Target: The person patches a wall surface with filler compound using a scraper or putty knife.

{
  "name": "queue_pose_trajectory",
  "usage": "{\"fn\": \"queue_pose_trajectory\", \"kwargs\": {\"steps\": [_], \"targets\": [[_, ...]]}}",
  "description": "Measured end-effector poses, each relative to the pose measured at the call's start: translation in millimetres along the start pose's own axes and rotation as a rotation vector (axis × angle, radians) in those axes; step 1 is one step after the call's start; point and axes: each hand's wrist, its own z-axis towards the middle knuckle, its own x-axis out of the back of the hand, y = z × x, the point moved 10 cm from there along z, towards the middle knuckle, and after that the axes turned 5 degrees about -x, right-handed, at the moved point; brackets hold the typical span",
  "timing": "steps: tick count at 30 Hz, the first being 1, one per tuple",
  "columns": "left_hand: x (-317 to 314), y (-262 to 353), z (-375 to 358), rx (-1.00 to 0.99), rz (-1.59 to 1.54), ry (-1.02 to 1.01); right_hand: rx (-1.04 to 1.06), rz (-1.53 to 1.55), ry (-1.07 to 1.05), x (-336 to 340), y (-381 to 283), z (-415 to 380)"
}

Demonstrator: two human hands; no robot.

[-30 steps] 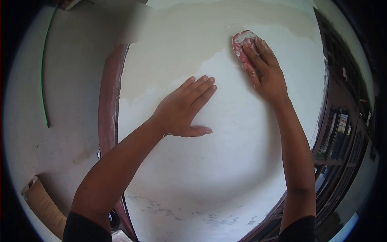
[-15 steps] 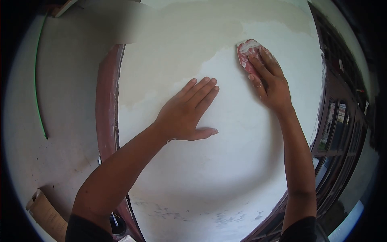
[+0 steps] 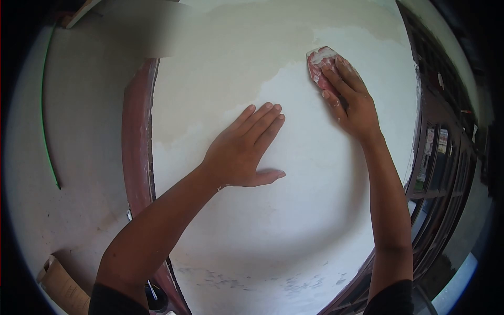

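Sandpaper [image 3: 318, 60], reddish and caked with white dust, sits high on the white panel [image 3: 294, 220], right at the line where the brighter white meets the duller beige patch above. Right hand [image 3: 350, 100] pins it flat against the panel, fingers stretched out straight on top of it, not curled round it. Left hand [image 3: 244, 148] lies palm down on the panel lower and to the left, fingers open and together, thumb sticking out sideways, holding nothing. Brown frame [image 3: 137, 142] runs down the panel's left edge, cardboard [image 3: 65, 287] on the floor at bottom left.
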Motion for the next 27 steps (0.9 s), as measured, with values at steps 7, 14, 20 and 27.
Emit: {"fn": "queue_pose_trajectory", "kwargs": {"steps": [7, 14, 20, 27], "targets": [[0, -1, -1, 0.002, -0.004, 0.007, 0.032, 0.019, 0.082, -9, -11, 48], [2, 0, -2, 0.002, -0.015, 0.019, 0.047, 0.005, -0.001, -13, -25, 18], [2, 0, -2, 0.007, -0.009, 0.025, 0.010, 0.016, 0.062, -2, -15, 16], [3, -1, -2, -0.004, -0.029, 0.028, -0.046, -0.015, 0.025, -17, -4, 37]]}}
